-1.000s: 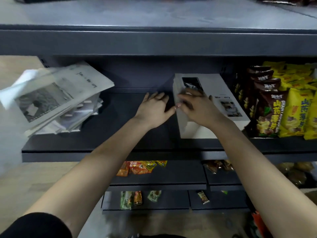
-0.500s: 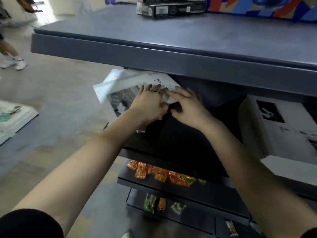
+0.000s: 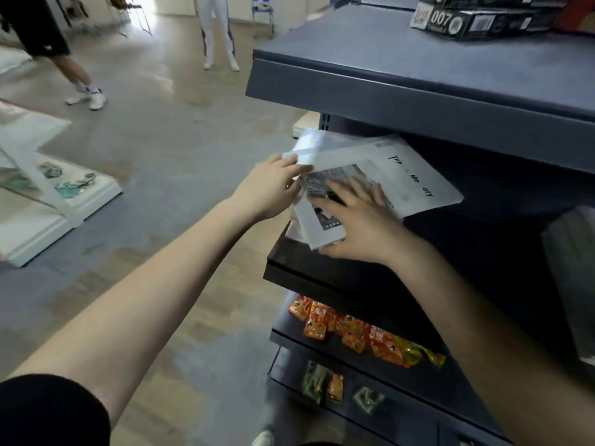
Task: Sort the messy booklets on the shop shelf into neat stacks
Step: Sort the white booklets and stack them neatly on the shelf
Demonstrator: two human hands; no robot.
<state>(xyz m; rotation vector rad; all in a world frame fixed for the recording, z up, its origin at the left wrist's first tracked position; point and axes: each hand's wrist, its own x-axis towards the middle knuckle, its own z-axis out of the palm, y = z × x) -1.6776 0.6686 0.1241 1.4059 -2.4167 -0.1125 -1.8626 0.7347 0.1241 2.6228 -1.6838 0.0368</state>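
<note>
Pin skewed booklets (image 3: pixel 415 178) overhanging left end of shelf (image 3: pixel 322 278) with right hand (image 3: pixel 360 230) (flat, fingers apart), square edges with left hand (image 3: pixel 270 188) (fingers under top cover, grip unclear), then slide pile inboard

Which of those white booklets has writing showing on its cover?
The top white booklet, tilted across the pile, shows dark lettering; the lower booklet, by the right hand, shows only a photo.

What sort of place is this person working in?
Most likely a small shop: dark grey metal shelves hold orange snack packets on a lower level, black printed boxes on top, and a messy pile of white printed booklets in between.
</note>
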